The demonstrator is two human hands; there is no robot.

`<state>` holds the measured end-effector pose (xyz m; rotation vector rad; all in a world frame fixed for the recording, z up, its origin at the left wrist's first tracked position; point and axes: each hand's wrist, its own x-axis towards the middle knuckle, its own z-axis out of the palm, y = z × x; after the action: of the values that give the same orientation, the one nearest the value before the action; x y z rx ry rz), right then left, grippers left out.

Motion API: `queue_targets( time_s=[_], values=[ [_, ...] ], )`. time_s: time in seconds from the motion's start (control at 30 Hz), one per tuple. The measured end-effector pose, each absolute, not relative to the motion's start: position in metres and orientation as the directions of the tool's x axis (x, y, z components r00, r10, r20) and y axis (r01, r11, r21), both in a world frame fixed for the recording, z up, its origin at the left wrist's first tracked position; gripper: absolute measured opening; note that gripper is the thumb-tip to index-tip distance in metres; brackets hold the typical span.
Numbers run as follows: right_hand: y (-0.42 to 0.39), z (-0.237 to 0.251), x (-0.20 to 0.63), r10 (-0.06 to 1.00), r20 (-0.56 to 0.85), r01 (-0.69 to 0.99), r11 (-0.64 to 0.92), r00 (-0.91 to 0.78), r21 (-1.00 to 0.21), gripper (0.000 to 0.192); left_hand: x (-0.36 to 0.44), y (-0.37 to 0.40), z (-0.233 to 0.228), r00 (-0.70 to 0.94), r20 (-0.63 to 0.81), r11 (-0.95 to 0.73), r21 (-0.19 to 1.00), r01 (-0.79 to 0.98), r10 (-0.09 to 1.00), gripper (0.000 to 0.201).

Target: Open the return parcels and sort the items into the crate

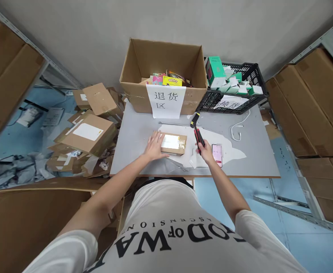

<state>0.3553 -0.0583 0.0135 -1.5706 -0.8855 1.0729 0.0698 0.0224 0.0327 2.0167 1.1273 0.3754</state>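
Observation:
A small taped cardboard box [181, 141] with a white label lies on the grey table. My left hand [154, 146] spans its left end, fingers over the top and thumb along the near side, holding it. To the right of the box, my right hand [205, 151] is closed round a red and black utility knife [199, 137], which points away from me. Whether its blade is out is too small to tell. Just beyond its tip is a yellow and black tool [195, 120]. A phone [217, 154] with a lit screen lies beside my right hand.
At the table's back stand a large open carton [132, 93] of colourful packets and a black crate [257, 81] of green and white boxes. A white cable [236, 129] lies at right. Cardboard boxes [88, 132] are heaped at left; shelves with cartons [311, 106] flank the right.

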Motion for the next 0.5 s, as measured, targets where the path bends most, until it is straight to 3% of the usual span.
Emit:
queue_targets(
  time_s=[0.17, 0.33, 0.5],
  values=[
    [-0.124, -0.006, 0.341, 0.868, -0.408, -0.072, -0.405, 0.282, -0.911, 0.05, 0.085, 0.055, 0.025, 0.702, -0.176, -0.462, 0.639, 0.615, 0.69, 0.124],
    [-0.131, -0.012, 0.325, 0.872, -0.418, -0.136, -0.396, 0.253, -0.908, 0.056, 0.091, 0.06, 0.016, 0.721, -0.223, -0.497, 0.592, 0.635, 0.656, 0.122],
    [-0.129, -0.012, 0.329, 0.873, -0.431, -0.14, -0.409, 0.227, -0.902, 0.06, 0.091, 0.06, 0.013, 0.709, -0.21, -0.462, 0.629, 0.625, 0.673, 0.122]
  ],
)
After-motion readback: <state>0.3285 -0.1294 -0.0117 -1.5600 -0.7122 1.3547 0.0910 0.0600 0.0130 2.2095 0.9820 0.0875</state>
